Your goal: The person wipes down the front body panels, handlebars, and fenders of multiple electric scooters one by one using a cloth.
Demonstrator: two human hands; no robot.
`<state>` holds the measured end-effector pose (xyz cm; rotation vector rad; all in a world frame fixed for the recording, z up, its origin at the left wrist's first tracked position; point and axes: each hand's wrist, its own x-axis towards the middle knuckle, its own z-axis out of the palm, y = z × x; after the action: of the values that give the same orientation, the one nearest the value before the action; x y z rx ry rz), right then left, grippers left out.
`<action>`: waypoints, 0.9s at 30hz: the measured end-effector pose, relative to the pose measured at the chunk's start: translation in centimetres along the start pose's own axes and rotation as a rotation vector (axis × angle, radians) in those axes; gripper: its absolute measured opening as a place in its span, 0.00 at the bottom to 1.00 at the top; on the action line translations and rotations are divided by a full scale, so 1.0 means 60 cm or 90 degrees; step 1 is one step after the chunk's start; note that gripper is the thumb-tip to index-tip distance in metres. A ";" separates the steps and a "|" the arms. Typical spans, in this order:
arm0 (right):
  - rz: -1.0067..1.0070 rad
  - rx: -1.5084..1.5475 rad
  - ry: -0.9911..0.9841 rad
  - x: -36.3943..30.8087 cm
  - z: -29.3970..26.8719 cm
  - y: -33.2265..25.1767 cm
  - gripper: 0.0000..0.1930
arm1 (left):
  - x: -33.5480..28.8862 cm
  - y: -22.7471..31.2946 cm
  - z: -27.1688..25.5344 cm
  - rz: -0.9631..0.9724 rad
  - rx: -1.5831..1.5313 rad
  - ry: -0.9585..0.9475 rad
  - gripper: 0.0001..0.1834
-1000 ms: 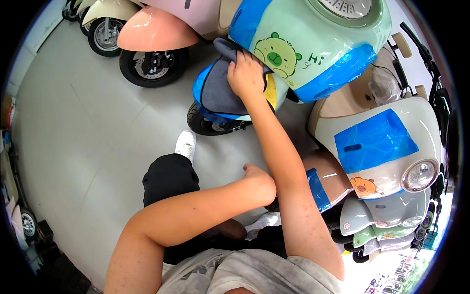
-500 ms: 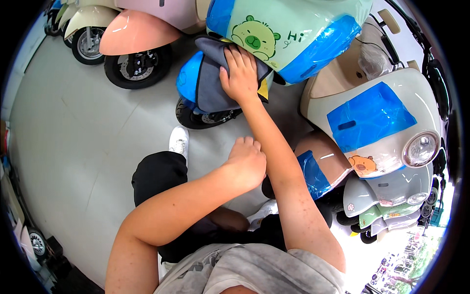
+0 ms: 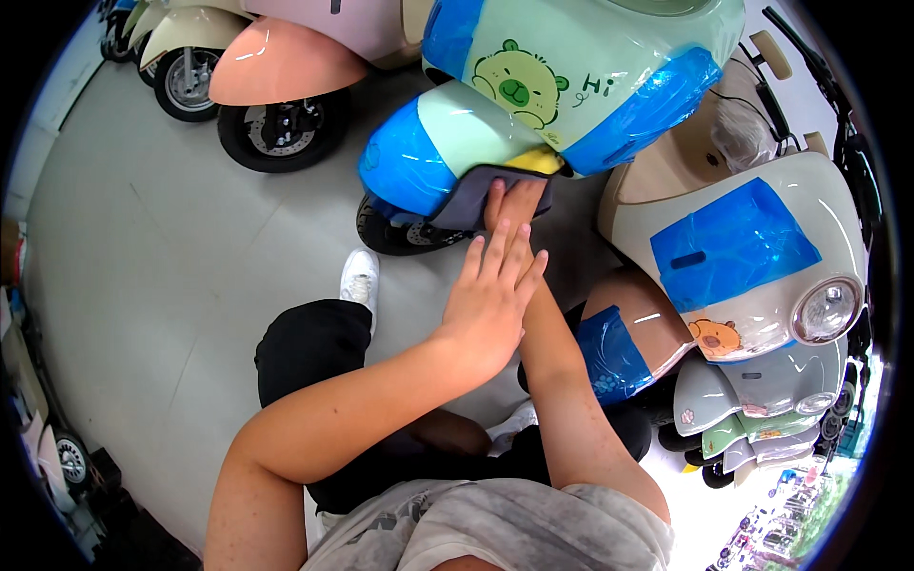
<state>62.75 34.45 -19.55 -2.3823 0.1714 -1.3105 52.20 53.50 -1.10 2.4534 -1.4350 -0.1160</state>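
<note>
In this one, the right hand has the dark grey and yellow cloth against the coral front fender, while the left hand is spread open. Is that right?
Not quite: the head view shows the right hand with the dark grey and yellow cloth against the mint-green front fender, partly covered in blue film. The left hand is spread open.

From the wearer's head, one wide fisheye camera faces down over the left hand (image 3: 484, 306), near enough to include the shirt (image 3: 500, 523) behind it.
</note>
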 end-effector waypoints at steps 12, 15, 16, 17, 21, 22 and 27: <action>0.793 0.865 -0.010 -0.016 0.034 0.143 0.33 | 0.018 0.020 0.027 -0.004 0.057 -0.087 0.46; 0.811 0.878 0.033 -0.014 0.025 0.137 0.34 | 0.032 0.027 0.033 0.000 0.064 -0.115 0.46; 0.822 0.884 0.047 -0.009 0.024 0.116 0.35 | 0.034 0.026 0.031 -0.005 0.060 -0.137 0.46; 0.843 0.887 0.084 -0.004 0.010 0.096 0.38 | 0.035 0.027 0.028 -0.005 0.054 -0.156 0.46; 0.904 0.906 0.119 -0.011 -0.026 0.059 0.37 | 0.035 0.022 0.031 -0.028 0.060 -0.142 0.45; 0.882 0.916 0.138 -0.010 -0.051 0.091 0.34 | 0.044 0.031 0.024 -0.017 0.046 -0.148 0.45; 0.798 0.834 0.241 -0.023 -0.127 0.102 0.28 | 0.041 0.028 0.046 -0.013 0.043 -0.141 0.44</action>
<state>56.20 27.04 -19.54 -0.6033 0.5631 -0.7260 51.44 50.00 -3.02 2.5783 -1.5239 -0.3587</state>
